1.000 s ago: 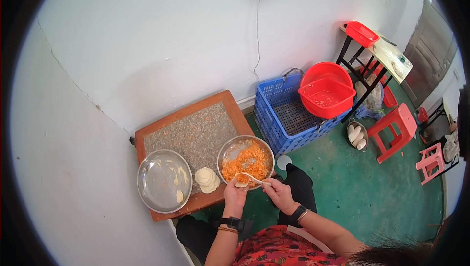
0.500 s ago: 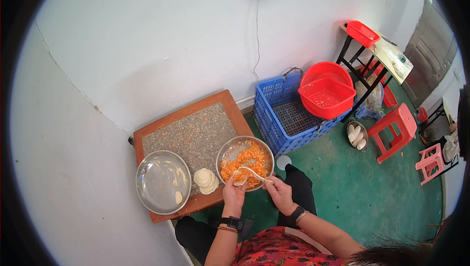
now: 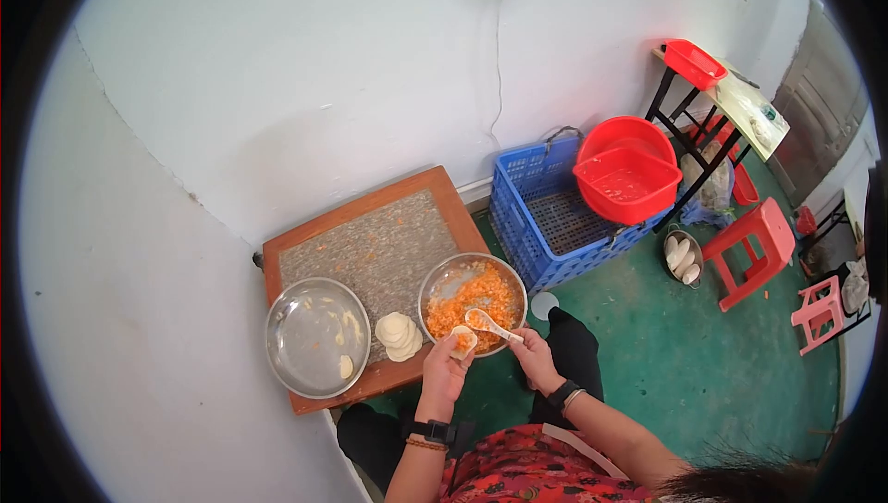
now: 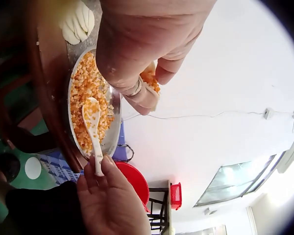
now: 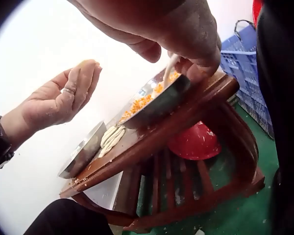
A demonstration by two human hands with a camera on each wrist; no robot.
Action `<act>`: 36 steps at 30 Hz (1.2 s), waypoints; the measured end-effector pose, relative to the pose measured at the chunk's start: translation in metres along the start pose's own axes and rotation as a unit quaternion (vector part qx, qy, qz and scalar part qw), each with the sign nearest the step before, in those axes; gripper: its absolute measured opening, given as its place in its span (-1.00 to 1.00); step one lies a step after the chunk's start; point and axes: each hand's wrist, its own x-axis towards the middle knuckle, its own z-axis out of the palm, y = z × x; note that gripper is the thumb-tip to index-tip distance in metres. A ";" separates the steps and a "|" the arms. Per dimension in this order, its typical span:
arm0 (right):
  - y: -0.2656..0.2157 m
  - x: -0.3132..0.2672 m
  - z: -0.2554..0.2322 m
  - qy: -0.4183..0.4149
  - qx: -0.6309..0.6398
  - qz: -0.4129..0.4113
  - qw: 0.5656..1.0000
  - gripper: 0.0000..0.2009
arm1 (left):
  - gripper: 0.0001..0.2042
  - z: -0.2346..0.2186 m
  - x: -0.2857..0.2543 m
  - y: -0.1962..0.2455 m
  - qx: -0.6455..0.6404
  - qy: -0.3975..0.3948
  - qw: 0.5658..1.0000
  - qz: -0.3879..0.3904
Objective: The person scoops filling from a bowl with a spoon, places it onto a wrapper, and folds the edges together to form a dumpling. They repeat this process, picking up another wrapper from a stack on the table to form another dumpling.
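My left hand holds a round dough wrapper with orange chopped filling on it, fingers cupped around its edge. In the left wrist view some of that filling shows between thumb and fingers. My right hand pinches the handle of a white spoon, whose bowl is over the chopped filling in a metal basin. A few orange bits cling to the spoon. Left of the basin lies a stack of pale wrappers.
A second metal basin with a few dough pieces stands at the left end of the wood-framed table. Beyond the table are a blue crate with red tubs and a red stool. My knees are close below the table edge.
The spoon has moved from over the wrapper to the right, above the filling in the basin. Filling now shows on the wrapper in my left hand. The head view has shifted slightly.
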 end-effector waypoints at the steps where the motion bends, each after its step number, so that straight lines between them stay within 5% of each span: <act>1: -0.003 -0.002 0.000 0.019 -0.090 -0.048 0.995 -0.71 | -0.73 0.000 -0.003 0.001 0.005 -0.002 1.000 0.002; 3: -0.014 -0.007 -0.001 0.059 -0.267 -0.141 0.951 -0.65 | -0.74 -0.001 -0.008 0.001 0.013 -0.005 1.000 0.006; 6: -0.030 -0.018 0.003 0.080 -0.303 -0.265 0.912 -0.59 | -0.72 -0.002 -0.014 0.002 0.027 -0.016 0.999 0.005; 15: -0.095 -0.040 0.012 -0.141 -0.272 -0.332 0.892 -0.66 | -0.69 0.004 -0.033 0.013 0.027 -0.052 0.997 -0.043; 24: -0.110 -0.042 0.019 -0.203 -0.288 -0.436 0.828 -0.77 | -0.63 0.004 -0.050 0.010 0.085 -0.091 0.991 -0.040; 36: -0.109 -0.051 0.020 -0.172 -0.286 -0.438 0.834 -0.82 | -0.71 0.009 -0.062 0.007 0.138 -0.086 0.985 -0.062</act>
